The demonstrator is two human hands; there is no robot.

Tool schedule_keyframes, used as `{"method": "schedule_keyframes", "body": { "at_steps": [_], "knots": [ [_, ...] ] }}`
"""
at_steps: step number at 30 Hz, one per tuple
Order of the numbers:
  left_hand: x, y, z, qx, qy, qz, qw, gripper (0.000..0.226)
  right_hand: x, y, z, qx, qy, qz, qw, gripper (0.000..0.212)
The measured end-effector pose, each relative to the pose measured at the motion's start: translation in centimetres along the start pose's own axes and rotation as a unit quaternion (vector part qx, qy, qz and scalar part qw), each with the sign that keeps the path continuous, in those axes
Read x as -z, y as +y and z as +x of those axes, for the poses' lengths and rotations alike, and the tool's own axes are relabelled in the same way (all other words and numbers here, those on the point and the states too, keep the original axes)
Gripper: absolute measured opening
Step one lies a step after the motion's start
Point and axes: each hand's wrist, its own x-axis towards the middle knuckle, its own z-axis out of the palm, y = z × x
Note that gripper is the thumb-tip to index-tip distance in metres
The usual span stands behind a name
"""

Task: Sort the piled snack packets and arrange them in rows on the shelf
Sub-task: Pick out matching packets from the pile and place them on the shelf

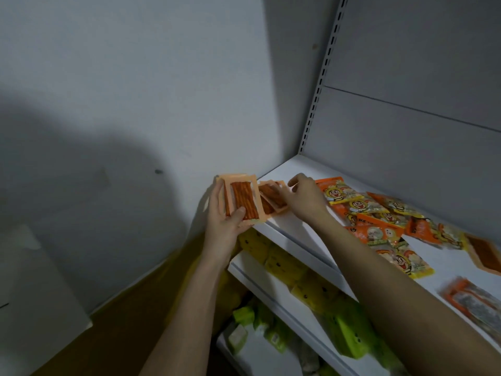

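Up at the shelf's (298, 226) left end, the left hand (225, 221) grips a small stack of peach packets (241, 199), thumb pressed on the front. At its three o'clock, the right hand (306, 196) lies over more peach packets (272, 198) on the shelf, fingers curled, pinching them. Orange packets (379, 215) lie piled at the right hand's four o'clock.

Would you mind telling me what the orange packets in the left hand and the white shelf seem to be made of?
The pale orange snack packets held in the left hand look like thin plastic film: a clear window shows reddish strips inside. The white shelf board looks like painted sheet metal, smooth and matte, judging by the slotted upright, though that is not certain.
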Motion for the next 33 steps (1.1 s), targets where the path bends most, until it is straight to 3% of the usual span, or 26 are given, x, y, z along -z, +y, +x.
{"method": "schedule_keyframes", "body": {
  "at_steps": [4, 7, 14, 17, 21, 24, 26, 29, 31, 33],
  "knots": [
    [0.3, 0.3, 0.1, 0.022, 0.014, 0.024, 0.999, 0.041, -1.6, 0.1, 1.8, -0.055, -0.073, -0.079, 0.993, 0.063],
    [0.5, 0.2, 0.4, 0.036, 0.021, 0.036, 0.998, 0.03, -1.5, 0.5, 2.0, -0.058, -0.09, -0.076, 0.991, 0.049],
    [0.0, 0.3, 1.6, 0.031, 0.006, 0.087, 0.996, 0.028, 1.5, 1.9, 0.7, -0.106, -0.104, -0.005, 0.989, 0.035],
    [-0.5, 0.2, 2.0, 0.032, -0.002, 0.087, 0.996, 0.03, 2.4, 2.1, 0.9, -0.138, -0.073, 0.147, 0.977, 0.025],
    [-0.7, 0.3, 2.1, 0.038, 0.004, 0.077, 0.996, 0.033, 3.0, 0.5, 0.5, -0.155, -0.058, 0.422, 0.892, 0.013],
    [-0.5, 0.3, 1.9, 0.041, -0.001, 0.069, 0.997, 0.038, 1.7, -1.4, -0.9, -0.154, -0.109, 0.498, 0.847, 0.011],
    [-0.4, 0.3, 1.7, 0.045, 0.0, 0.052, 0.998, 0.038, 0.4, -2.5, -1.9, -0.135, -0.146, 0.482, 0.853, 0.011],
    [-0.3, 0.2, 1.4, 0.035, 0.008, 0.051, 0.998, 0.038, -0.9, -3.3, -2.7, -0.085, -0.172, 0.409, 0.892, 0.013],
    [0.1, 0.0, 1.2, 0.021, 0.024, 0.079, 0.996, 0.034, -1.4, -3.1, -2.6, -0.06, -0.147, 0.339, 0.927, 0.013],
    [0.5, -0.3, 1.3, 0.013, 0.026, 0.104, 0.994, 0.032, -2.0, -2.2, -1.5, -0.04, -0.075, 0.236, 0.968, 0.02]
  ]
}}
